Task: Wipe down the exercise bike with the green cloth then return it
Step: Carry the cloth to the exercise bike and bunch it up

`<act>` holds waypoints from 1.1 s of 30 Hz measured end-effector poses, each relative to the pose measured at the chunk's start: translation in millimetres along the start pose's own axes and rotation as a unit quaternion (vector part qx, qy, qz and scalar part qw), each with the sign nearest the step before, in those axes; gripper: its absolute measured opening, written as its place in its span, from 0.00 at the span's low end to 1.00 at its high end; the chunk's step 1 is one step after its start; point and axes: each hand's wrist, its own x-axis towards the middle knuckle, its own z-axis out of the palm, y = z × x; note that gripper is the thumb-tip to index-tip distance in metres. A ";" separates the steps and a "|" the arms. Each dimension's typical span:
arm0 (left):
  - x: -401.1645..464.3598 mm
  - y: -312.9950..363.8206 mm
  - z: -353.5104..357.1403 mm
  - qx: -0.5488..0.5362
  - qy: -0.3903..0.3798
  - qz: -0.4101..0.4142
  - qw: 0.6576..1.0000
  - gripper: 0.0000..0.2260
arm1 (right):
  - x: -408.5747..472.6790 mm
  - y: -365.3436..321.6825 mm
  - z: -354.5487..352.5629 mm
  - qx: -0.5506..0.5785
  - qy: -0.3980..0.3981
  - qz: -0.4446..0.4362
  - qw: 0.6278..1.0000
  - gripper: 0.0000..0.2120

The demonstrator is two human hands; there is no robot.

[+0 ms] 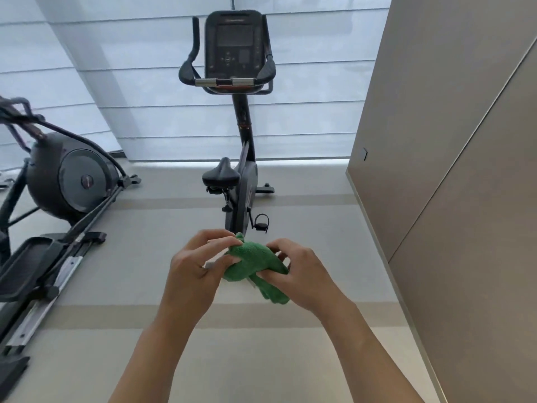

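Green cloth [255, 261] fuzzy terry; exercise bike [235, 117] matt black, metal bars.

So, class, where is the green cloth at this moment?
In the head view, the green cloth is bunched low at centre, held between the left hand and right hand, before the exercise bike.

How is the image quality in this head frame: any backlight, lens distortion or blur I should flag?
Head view: bright daylight through the window blinds backlights the exercise bike, leaving its console dark and hard to read; wide-angle distortion slants the blinds and the wall panel; the elliptical machine at the left edge looks smeared; both hands, left hand and right hand, and the green cloth are evenly lit and fairly sharp.
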 end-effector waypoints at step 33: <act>264.8 -226.4 -29.3 0.006 -0.059 -0.013 0.998 0.16 | 327.4 4.3 73.4 0.030 -0.036 0.047 0.998 0.21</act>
